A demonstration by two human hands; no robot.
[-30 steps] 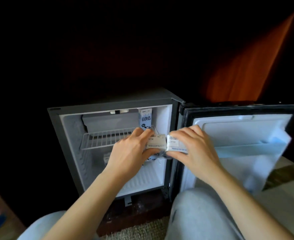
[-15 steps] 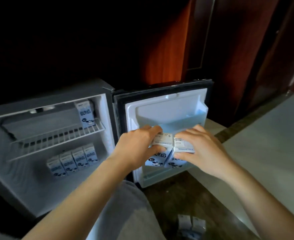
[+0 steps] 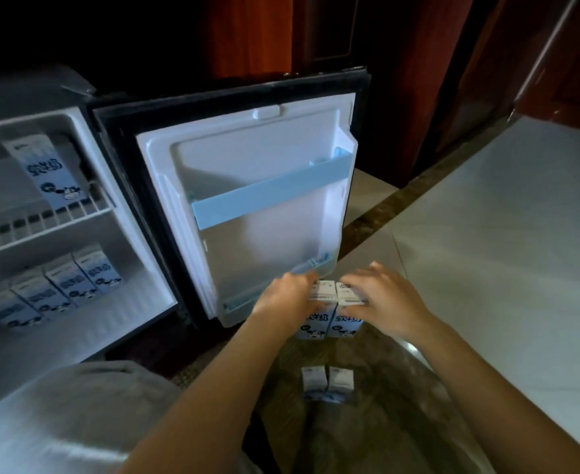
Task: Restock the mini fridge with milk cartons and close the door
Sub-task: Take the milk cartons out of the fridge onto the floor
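Nearest, beside a grey trouser leg (image 3: 76,422), on the dark floor: two spare cartons (image 3: 327,383), upright, side by side, touching. Farther out, grips a milk carton in each hand: left hand (image 3: 286,299) curled round the top of the left carton (image 3: 317,314), right hand (image 3: 384,299), blurred, fingers over the top of the right carton (image 3: 346,318). Pair pressed together, just before the lower corner of the open door (image 3: 264,159). Beyond, blue rail (image 3: 271,196) across the door. At left, inside the mini fridge (image 3: 134,241): four cartons (image 3: 52,292) in a row on the bottom, single carton (image 3: 49,172) upright on the wire shelf (image 3: 25,224).

Blue lettering on the milk cartons (image 3: 47,169), too blurred for reading.
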